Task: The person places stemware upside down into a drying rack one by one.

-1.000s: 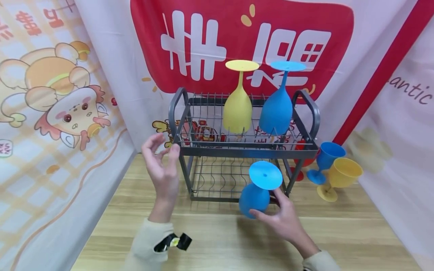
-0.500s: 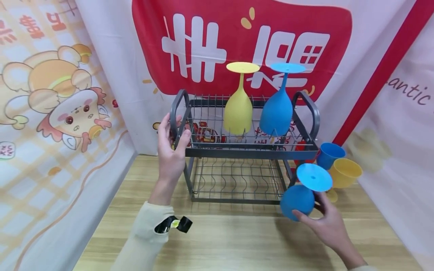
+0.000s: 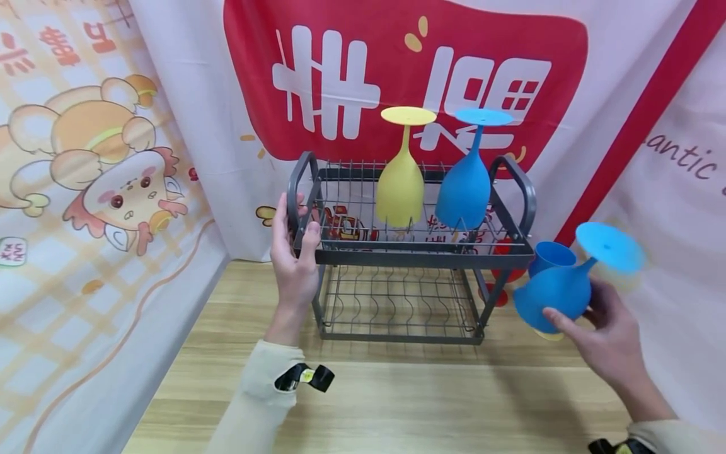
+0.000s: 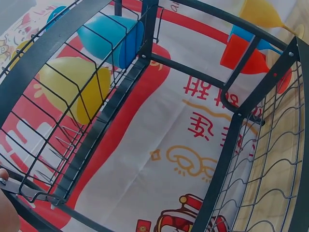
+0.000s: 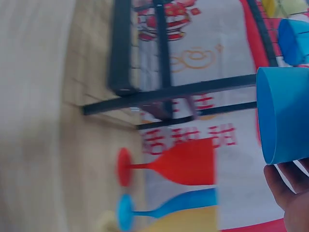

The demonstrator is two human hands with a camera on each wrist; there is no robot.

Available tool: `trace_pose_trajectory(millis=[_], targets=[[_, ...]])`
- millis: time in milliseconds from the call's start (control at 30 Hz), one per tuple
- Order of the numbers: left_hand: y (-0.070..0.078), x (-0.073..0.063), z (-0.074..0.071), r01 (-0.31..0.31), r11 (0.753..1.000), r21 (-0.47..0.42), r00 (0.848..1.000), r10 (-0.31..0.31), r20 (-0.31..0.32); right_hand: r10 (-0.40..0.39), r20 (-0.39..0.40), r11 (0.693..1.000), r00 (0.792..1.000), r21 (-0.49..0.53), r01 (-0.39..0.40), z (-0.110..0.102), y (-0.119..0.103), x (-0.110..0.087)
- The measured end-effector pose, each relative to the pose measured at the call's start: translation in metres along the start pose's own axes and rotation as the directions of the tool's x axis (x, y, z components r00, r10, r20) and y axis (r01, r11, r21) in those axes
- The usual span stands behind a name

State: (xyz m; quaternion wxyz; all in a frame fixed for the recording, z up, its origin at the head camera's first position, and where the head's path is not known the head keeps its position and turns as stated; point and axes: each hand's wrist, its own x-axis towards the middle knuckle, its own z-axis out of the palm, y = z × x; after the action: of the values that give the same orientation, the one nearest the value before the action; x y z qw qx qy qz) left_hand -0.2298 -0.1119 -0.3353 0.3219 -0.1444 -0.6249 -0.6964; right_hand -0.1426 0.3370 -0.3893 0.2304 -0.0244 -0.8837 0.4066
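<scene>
My right hand (image 3: 609, 334) grips a blue plastic goblet (image 3: 558, 293) by its bowl, at the right of the head view. The goblet is tilted, foot up and to the right, its mouth facing down-left; the right wrist view shows the open rim close. My left hand (image 3: 296, 271) holds the left end of a dark two-tier dish rack (image 3: 420, 258), thumb in front and fingers behind the side handle. On the rack's upper tier a yellow goblet (image 3: 400, 195) and another blue goblet (image 3: 464, 192) stand upside down.
Right of the rack, a red goblet (image 5: 188, 162), a blue goblet (image 5: 193, 200) and a yellow goblet (image 5: 193, 220) stand upright on the wooden table (image 3: 397, 403). The held goblet partly hides them in the head view. A printed cloth (image 3: 244, 113) hangs behind.
My right hand has carried the blue goblet rightward and up from the rack's front, tilting it. My left hand has moved from beside the rack onto its left end.
</scene>
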Motion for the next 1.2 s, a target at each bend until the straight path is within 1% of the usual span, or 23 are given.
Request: trace_pose_trajectory(millis=[167, 267, 333, 467, 600, 733, 867, 1033, 1200], targets=[[0.000, 0.000, 0.001, -0.002, 1.000, -0.019, 1.000, 0.002, -0.004, -0.057, -0.080, 0.996, 0.995, 0.058, 0.062, -0.017, -0.021, 0.021], [0.001, 0.000, 0.001, -0.001, 1.000, -0.024, 1.000, 0.001, -0.004, -0.060, -0.115, 0.995, 0.992, 0.070, 0.069, -0.025, -0.036, 0.031], [0.001, 0.000, 0.001, -0.002, 1.000, -0.023, 1.000, 0.002, -0.003, -0.049, -0.131, 0.995, 0.990, 0.078, 0.060, -0.029, -0.048, 0.037], [0.001, -0.001, 0.001, 0.001, 1.000, -0.030, 1.000, 0.000, 0.006, -0.041, -0.148, 0.993, 0.988, 0.107, 0.057, -0.037, -0.073, 0.048], [0.001, -0.003, 0.001, 0.011, 0.999, -0.035, 1.000, -0.011, 0.011, -0.049, -0.122, 0.991, 0.991, 0.118, 0.064, -0.040, -0.099, 0.059], [0.001, -0.004, 0.000, 0.018, 0.999, -0.043, 1.000, -0.017, 0.006, -0.071, -0.054, 0.989, 0.996, 0.126, 0.077, -0.034, -0.126, 0.068], [0.000, -0.004, -0.001, 0.018, 0.999, -0.046, 1.000, -0.018, 0.002, -0.102, 0.010, 0.986, 0.995, 0.137, 0.100, -0.020, -0.151, 0.075], [0.000, -0.003, -0.001, 0.011, 0.999, -0.050, 1.000, -0.011, 0.001, -0.170, 0.068, 0.968, 0.983, 0.199, 0.153, 0.002, -0.177, 0.080], [0.001, -0.002, -0.001, 0.001, 0.999, -0.040, 1.000, -0.001, 0.001, -0.240, 0.113, 0.940, 0.964, 0.274, 0.201, 0.028, -0.203, 0.082]])
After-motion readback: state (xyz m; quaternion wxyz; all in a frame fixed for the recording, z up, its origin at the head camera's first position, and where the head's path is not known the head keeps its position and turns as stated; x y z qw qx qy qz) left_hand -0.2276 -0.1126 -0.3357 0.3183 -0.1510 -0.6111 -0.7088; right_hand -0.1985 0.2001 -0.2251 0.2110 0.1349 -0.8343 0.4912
